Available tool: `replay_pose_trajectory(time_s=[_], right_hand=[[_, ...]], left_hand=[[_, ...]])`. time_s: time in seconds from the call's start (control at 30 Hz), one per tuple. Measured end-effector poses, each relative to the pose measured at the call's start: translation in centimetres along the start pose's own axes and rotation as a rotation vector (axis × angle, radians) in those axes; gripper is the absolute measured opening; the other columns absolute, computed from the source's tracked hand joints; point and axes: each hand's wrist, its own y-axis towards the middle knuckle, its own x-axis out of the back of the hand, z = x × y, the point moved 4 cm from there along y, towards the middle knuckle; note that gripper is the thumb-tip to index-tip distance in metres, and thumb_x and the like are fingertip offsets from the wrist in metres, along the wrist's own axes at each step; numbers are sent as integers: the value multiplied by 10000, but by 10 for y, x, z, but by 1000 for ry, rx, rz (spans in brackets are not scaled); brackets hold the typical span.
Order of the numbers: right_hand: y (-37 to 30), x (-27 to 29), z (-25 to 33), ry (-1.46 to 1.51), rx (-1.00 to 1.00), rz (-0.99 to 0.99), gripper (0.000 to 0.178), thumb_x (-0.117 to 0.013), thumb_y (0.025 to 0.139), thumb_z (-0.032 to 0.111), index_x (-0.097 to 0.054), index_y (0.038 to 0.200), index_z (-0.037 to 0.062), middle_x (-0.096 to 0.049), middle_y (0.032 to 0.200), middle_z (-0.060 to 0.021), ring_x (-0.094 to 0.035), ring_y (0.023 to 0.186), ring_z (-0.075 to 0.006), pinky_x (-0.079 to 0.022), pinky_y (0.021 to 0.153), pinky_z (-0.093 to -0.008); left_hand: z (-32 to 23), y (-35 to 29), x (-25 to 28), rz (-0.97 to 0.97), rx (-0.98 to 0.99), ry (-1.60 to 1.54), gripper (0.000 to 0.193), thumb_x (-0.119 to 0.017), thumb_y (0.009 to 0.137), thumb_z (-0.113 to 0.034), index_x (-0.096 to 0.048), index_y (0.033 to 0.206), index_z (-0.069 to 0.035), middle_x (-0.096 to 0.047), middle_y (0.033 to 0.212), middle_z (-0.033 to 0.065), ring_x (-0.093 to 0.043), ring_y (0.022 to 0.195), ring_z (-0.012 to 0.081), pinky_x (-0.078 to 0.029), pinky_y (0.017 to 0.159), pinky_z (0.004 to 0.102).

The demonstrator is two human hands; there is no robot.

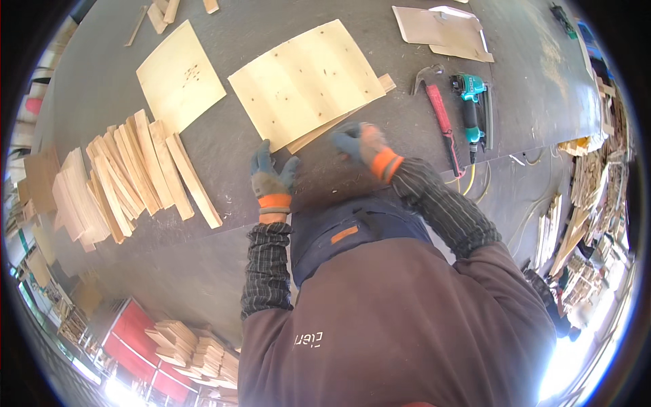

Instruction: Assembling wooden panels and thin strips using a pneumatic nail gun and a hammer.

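My left hand (272, 178), in a grey-blue glove with an orange cuff, is at the near left corner of a knotty pale wood panel (308, 81). Its fingers and thumb stand apart, the fingertips at or against the corner. Below the panel's near right edge, my right hand (365, 144), gloved alike, points leftward over the dark tabletop. Blur hides how its fingers are set and whether anything is in them. A wood strip (388, 83) lies partly under the panel, its end sticking out at the right.
Several wood strips (139, 166) lie side by side at the left, near a second panel (182, 76). To the right are a red-handled claw hammer (439, 108), a teal nail gun (471, 102) with a yellow hose (470, 180), and brown cardboard (447, 32). The dark table's (224, 237) edge runs before me.
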Motion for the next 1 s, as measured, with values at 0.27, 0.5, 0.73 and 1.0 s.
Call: replay_pose_trajectory(time_s=[0.27, 0.5, 0.73, 1.0], right_hand=[[29, 124, 7, -782, 447, -426, 667, -749, 929, 328, -526, 1530, 141, -558, 1501, -262, -573, 1341, -436, -468, 1142, -498], [59, 109, -21, -882, 439, -329, 444, -464, 1103, 275, -536, 1511, 117, -625, 1445, -242, -617, 1310, -419, -474, 1139, -466], [59, 112, -35, -739, 500, -355, 465, -396, 1136, 332, -589, 1439, 37, -701, 1276, -274, -667, 1203, -439, -497, 1089, -476], [67, 120, -49, -299, 219, -310, 693, -449, 1081, 612, -717, 1208, -15, -733, 1169, -289, -700, 1071, -463, -532, 961, -455]], left_hand=[[0, 3, -10, -74, -85, 152, 682, -888, 822, -274, -608, 1379, 2, -661, 1296, 255, -702, 1093, 399, -594, 912, 466], [-7, 5, -10, -143, -123, 185, 444, -783, 913, -189, -661, 1301, -9, -701, 1206, 270, -723, 1030, 435, -603, 855, 482], [-4, 14, -7, -110, -292, 287, 309, -755, 928, -118, -728, 1219, -21, -754, 1106, 234, -744, 962, 414, -610, 832, 451], [-3, 10, -3, -65, -308, 277, 244, -732, 935, -97, -768, 1174, -62, -763, 1089, 195, -753, 906, 393, -607, 774, 431]])
